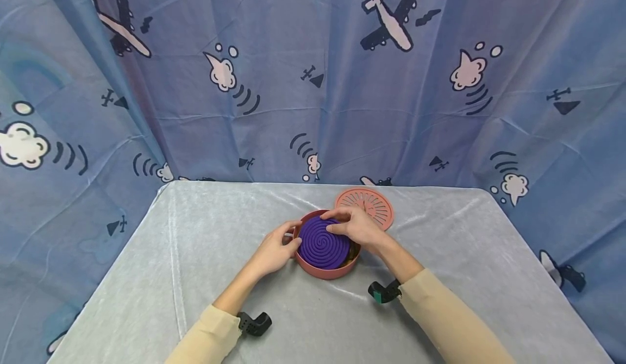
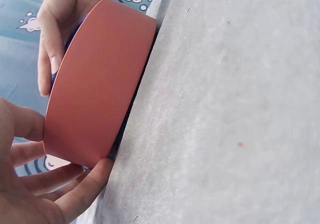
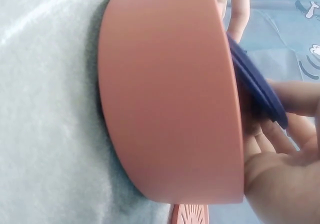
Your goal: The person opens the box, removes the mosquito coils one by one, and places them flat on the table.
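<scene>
A purple spiral mosquito coil (image 1: pixel 321 243) sits tilted in the mouth of a round reddish case (image 1: pixel 325 273), near the middle of the table. My right hand (image 1: pixel 361 228) pinches the coil at its right edge. In the right wrist view the coil (image 3: pixel 257 84) is lifted on that side, above the case's rim. With thumb and fingers, my left hand (image 1: pixel 274 250) grips the left side of the case. The left wrist view shows its fingertips against the case's wall (image 2: pixel 100 84). Most of the case's inside is hidden under the coil.
Behind the case and to its right, a slotted reddish round lid (image 1: pixel 383 212) lies flat. A pale cloth covers the table (image 1: pixel 220 217). A blue printed curtain (image 1: pixel 274 136) hangs along the back and sides.
</scene>
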Action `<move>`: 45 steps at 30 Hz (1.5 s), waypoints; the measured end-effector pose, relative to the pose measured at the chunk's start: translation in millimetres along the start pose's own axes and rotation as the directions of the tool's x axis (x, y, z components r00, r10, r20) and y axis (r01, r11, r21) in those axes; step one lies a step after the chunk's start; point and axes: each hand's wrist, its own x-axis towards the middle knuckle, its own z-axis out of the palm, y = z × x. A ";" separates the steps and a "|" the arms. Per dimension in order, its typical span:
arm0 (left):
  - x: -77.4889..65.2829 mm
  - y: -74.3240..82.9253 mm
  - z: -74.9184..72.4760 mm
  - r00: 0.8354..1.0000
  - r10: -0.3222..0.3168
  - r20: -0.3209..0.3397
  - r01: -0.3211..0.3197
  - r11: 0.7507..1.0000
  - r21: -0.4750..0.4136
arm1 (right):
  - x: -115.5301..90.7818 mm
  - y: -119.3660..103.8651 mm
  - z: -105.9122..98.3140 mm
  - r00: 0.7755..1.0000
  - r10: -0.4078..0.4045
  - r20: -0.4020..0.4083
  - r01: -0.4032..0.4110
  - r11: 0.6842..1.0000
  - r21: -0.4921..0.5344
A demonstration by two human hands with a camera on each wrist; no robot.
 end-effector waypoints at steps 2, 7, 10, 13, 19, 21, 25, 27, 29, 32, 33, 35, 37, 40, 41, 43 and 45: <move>0.1 0.2 -0.3 1.000 0.006 -0.003 -0.006 1.000 0.002 | 0.3 -0.8 0.1 1.000 0.005 -0.003 -0.005 1.000 0.008; 0.6 0.6 -0.5 1.000 0.014 -0.005 -0.014 1.000 -0.011 | 0.4 -0.6 -0.3 1.000 0.001 -0.002 -0.001 1.000 0.026; 0.9 0.8 -0.5 1.000 0.008 -0.010 -0.009 1.000 -0.011 | 0.0 0.4 -0.4 1.000 -0.014 0.017 0.014 1.000 0.024; 1.0 0.7 -0.2 1.000 0.011 -0.016 -0.011 1.000 -0.009 | -0.2 1.7 -0.4 0.999 -0.030 0.038 0.030 1.000 0.009; 0.6 0.4 -0.1 1.000 0.009 -0.008 -0.009 1.000 -0.021 | 0.5 4.5 -1.9 0.999 -0.035 0.039 0.035 0.999 -0.005; 0.2 0.4 -0.2 1.000 0.013 0.000 -0.013 1.000 -0.026 | 0.8 5.2 -2.9 0.999 -0.029 0.037 0.028 1.000 0.009; -0.4 0.2 -0.1 1.000 0.009 0.018 -0.008 0.999 -0.046 | 0.5 5.6 -5.9 0.999 -0.008 0.037 0.006 0.998 0.061; -0.5 0.2 0.0 1.000 0.016 0.016 -0.015 0.998 -0.054 | -0.2 4.8 -7.6 0.999 0.010 0.034 -0.013 0.995 0.099; -0.4 0.5 0.1 1.000 0.012 0.012 -0.011 0.998 -0.062 | -1.0 4.0 -9.6 0.999 0.031 0.024 -0.033 0.991 0.132; -0.1 1.1 -0.1 1.000 0.012 -0.001 -0.012 0.998 -0.067 | -1.7 3.2 -12.8 0.998 0.055 0.008 -0.056 0.981 0.183; -0.2 1.3 -0.1 1.000 0.010 -0.003 -0.010 0.998 -0.067 | -1.8 3.2 -13.8 0.998 0.059 0.004 -0.059 0.978 0.199; -0.2 1.1 -0.2 1.000 0.011 -0.006 -0.011 0.998 -0.066 | -2.3 2.9 -15.8 0.998 0.064 0.002 -0.062 0.971 0.229; -0.3 0.8 -0.2 1.000 0.013 -0.007 -0.013 0.998 -0.064 | -3.2 2.1 -17.6 0.997 0.071 0.001 -0.069 0.962 0.266; -0.1 0.0 -0.2 1.000 0.017 -0.007 -0.017 0.998 -0.061 | -5.6 0.4 -20.6 0.997 0.079 -0.003 -0.075 0.952 0.298; -0.1 -0.1 -0.3 1.000 0.018 -0.008 -0.018 0.998 -0.059 | -6.6 0.0 -21.8 0.996 0.083 -0.009 -0.077 0.949 0.304; -0.1 -0.1 -0.4 1.000 0.019 -0.009 -0.020 0.998 -0.052 | -8.4 0.0 -25.0 0.997 0.080 -0.015 -0.071 0.950 0.305; 0.0 -0.2 -0.5 1.000 0.021 -0.010 -0.021 0.999 -0.046 | -10.3 0.3 -28.7 0.997 0.075 -0.024 -0.064 0.952 0.300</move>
